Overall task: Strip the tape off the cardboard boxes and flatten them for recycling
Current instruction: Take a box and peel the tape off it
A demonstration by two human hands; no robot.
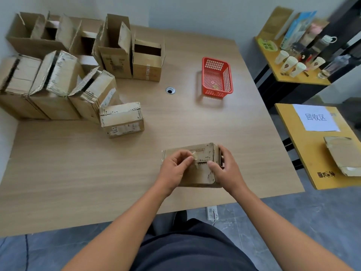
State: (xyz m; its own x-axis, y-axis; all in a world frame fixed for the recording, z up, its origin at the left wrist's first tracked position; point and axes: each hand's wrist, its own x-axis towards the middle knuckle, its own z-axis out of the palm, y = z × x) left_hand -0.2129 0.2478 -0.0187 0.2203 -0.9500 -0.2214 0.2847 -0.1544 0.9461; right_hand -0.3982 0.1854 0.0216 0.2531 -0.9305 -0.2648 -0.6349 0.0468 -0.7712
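Note:
A small closed cardboard box [197, 176] lies on the wooden table [78, 173] near its front edge. My left hand [174, 169] pinches a crumpled strip of clear tape [195, 157] lifted off the box's top. My right hand [226, 169] grips the box's right end, thumb on top and fingers round the side. Another taped box [122, 119] sits further back on the left. Several more boxes [58, 75], some with flaps up, are stacked at the table's back left.
A red plastic basket [217, 77] with a scrap of tape inside stands at the back right of the table. A cable hole [170, 90] is mid-table. To the right, a yellow side table [304, 149] carries a paper sign and a flattened box [343, 155].

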